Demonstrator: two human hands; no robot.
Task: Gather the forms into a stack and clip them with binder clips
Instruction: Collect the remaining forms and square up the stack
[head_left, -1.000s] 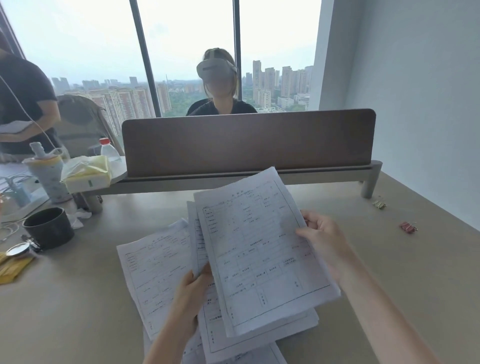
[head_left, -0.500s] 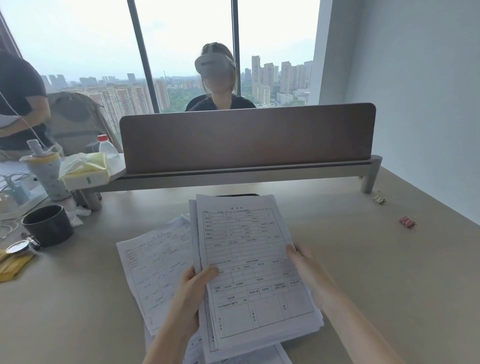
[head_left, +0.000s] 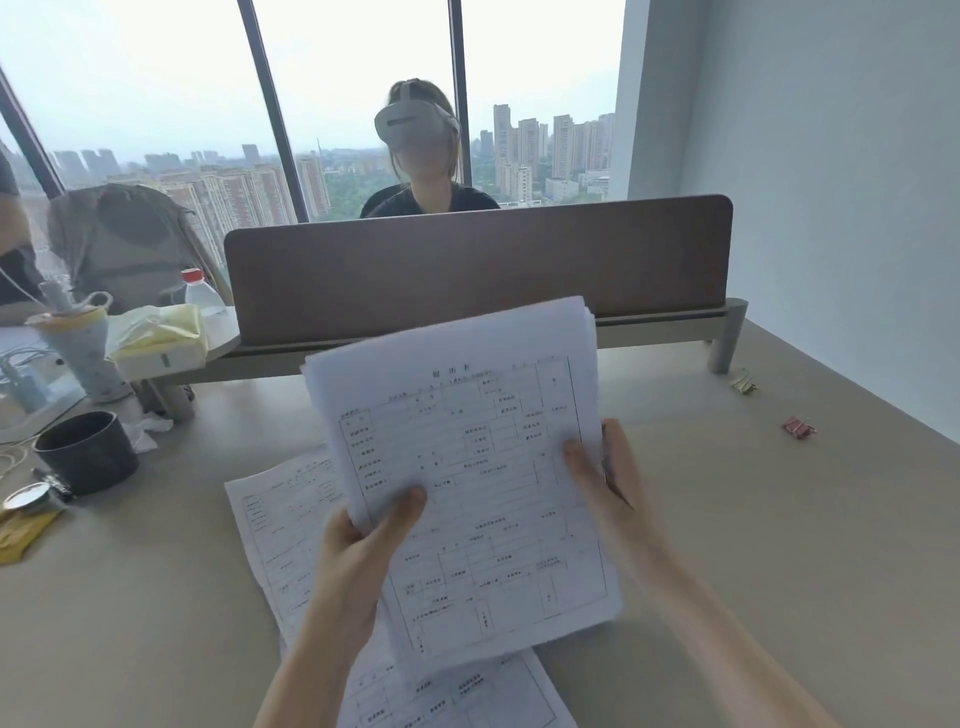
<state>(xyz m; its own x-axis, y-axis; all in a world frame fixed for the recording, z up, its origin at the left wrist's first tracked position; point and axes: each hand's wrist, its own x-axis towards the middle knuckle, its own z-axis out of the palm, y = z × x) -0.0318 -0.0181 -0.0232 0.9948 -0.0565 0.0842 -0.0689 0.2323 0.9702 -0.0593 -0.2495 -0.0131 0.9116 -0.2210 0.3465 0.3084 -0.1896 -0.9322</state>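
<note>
Gathering step: both grips clench the sheaf of white printed forms (head_left: 467, 483) — left hand (head_left: 363, 540) low, right hand (head_left: 602, 478) at its edge. Below the grips loose forms (head_left: 280, 525) remain on the beige tabletop (head_left: 779, 545) — collect them next.

Nothing can be read for certain. The top form of the stack (head_left: 467, 499) carries a printed grid of boxes with a short heading centred near its upper edge and small characters in the cells, all too blurred to make out. The loose forms (head_left: 283, 525) lying on the bench (head_left: 779, 545) show the same kind of print, equally illegible.
</note>
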